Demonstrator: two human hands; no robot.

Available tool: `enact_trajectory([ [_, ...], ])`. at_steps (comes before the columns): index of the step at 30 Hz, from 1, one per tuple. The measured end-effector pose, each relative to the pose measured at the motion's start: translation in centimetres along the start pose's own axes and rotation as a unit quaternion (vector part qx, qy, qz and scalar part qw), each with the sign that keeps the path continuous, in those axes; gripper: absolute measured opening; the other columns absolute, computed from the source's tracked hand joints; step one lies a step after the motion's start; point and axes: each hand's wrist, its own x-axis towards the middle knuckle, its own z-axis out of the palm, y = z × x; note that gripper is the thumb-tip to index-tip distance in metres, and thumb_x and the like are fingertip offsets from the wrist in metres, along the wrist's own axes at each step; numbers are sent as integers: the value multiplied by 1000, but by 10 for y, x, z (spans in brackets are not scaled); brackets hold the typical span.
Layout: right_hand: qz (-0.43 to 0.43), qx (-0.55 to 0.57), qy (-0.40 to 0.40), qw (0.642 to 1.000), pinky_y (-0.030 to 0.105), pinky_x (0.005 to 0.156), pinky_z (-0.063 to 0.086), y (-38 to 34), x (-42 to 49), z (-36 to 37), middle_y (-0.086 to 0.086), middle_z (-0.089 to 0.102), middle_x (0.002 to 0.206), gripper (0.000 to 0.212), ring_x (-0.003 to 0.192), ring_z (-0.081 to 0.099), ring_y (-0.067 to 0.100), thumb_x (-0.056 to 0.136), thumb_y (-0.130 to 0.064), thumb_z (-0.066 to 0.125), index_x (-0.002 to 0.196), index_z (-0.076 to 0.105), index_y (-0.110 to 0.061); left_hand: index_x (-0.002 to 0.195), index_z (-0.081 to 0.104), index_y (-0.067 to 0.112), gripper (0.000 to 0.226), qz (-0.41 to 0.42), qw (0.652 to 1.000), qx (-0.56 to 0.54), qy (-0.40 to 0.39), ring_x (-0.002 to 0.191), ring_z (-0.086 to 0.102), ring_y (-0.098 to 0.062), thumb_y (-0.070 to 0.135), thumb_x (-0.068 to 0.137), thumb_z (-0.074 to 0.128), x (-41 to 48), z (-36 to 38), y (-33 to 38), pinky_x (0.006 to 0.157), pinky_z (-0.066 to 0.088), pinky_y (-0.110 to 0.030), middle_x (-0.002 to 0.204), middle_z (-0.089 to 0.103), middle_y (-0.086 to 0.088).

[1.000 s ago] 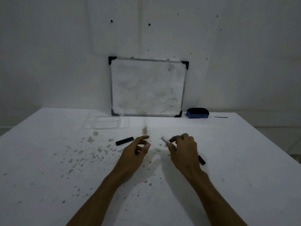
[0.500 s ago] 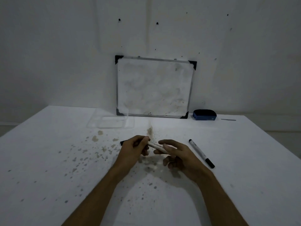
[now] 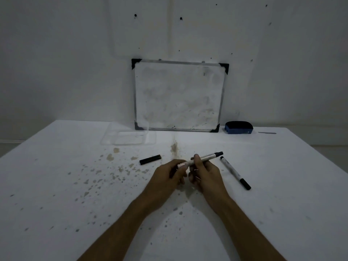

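A white marker [image 3: 204, 158] with a black end is held just above the middle of the white table [image 3: 56, 185]. My right hand [image 3: 204, 173] grips its barrel, black end pointing up and to the right. My left hand [image 3: 167, 177] pinches the marker's near left end. A second white marker [image 3: 234, 172] lies on the table to the right of my right hand. A black cap [image 3: 150, 159] lies to the left, beyond my left hand. A small whiteboard [image 3: 178, 97] with smudges leans on the wall at the back.
A blue eraser [image 3: 238, 127] sits at the back right beside the whiteboard. A clear plastic tray [image 3: 130, 137] lies at the back left. Brown stains spot the table's left and middle. A thin grey strip [image 3: 267, 132] lies near the far right edge.
My right hand lifted one marker off the table and turned it so its black end points right. My left hand came in and took hold of its left end. The second marker stayed down.
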Motion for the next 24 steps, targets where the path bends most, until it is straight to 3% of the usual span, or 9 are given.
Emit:
enact_trajectory([
  [3, 7, -20, 24, 999, 23, 44, 45, 2, -1, 8, 6, 71, 70, 52, 51, 60, 14, 102, -50, 50, 97, 67, -2, 106, 51, 37, 34, 76, 973, 216, 36, 60, 59, -4, 57, 108, 24, 0, 4, 0, 55, 42, -13, 66, 57, 11],
  [5, 8, -23, 28, 999, 23, 48, 48, 4, -1, 15, 1, 67, 63, 51, 51, 59, 14, 103, -49, 48, 93, 68, -4, 93, 46, 33, 40, 111, 955, 267, 66, 53, 51, -6, 55, 108, 16, 1, 6, 0, 53, 40, -15, 61, 47, 12],
  [8, -44, -36, 22, 998, 23, 51, 47, 4, 1, 18, -2, 59, 58, 45, 50, 53, 11, 104, -45, 47, 90, 60, -5, 74, 53, 33, 54, -12, 997, 68, 42, 44, 45, -5, 59, 108, 21, 5, 9, 5, 46, 38, -13, 52, 47, 12],
  [10, -93, -63, 20, 993, 22, 52, 46, 2, 2, 19, -5, 57, 58, 39, 50, 52, 10, 106, -40, 46, 90, 55, -5, 61, 64, 29, 69, -140, 984, -113, -16, 37, 34, -2, 58, 109, 25, 11, 6, 9, 39, 32, -16, 45, 43, 12],
  [12, -126, -73, 22, 989, 22, 53, 47, 2, 2, 20, -4, 58, 60, 37, 51, 52, 10, 107, -35, 46, 91, 54, -3, 53, 64, 31, 72, -189, 962, -188, -60, 39, 28, -6, 57, 110, 27, 14, 1, 10, 44, 23, -23, 47, 37, 13],
  [15, -108, -61, 39, 992, 22, 50, 47, 5, 4, 20, -2, 58, 59, 42, 49, 52, 10, 105, -40, 50, 94, 57, 0, 65, 56, 43, 55, -133, 987, -82, -35, 44, 36, -5, 68, 104, 27, 7, 0, 9, 46, 33, -23, 51, 45, 13],
  [18, -46, -32, 44, 997, 22, 44, 44, 7, 5, 18, -4, 59, 56, 44, 45, 50, 10, 102, -46, 53, 94, 62, -4, 93, 49, 39, 33, -48, 997, 61, -22, 49, 44, -6, 59, 108, 27, 2, 2, 3, 49, 39, -22, 62, 54, 8],
  [22, -8, -41, 19, 999, 18, 41, 41, 7, 6, 19, -2, 62, 58, 48, 44, 52, 7, 99, -50, 56, 92, 68, -3, 95, 49, 25, 40, -5, 987, 158, 19, 50, 50, -10, 52, 108, 23, 3, 2, -2, 51, 39, -24, 63, 56, 1],
  [24, -5, -38, 22, 999, 17, 44, 42, 6, 6, 18, -3, 60, 58, 46, 45, 50, 6, 99, -48, 58, 90, 68, -3, 101, 51, 25, 42, -4, 986, 167, 18, 66, 65, -15, 55, 107, 22, 3, 3, -3, 58, 50, -31, 74, 67, -1],
])
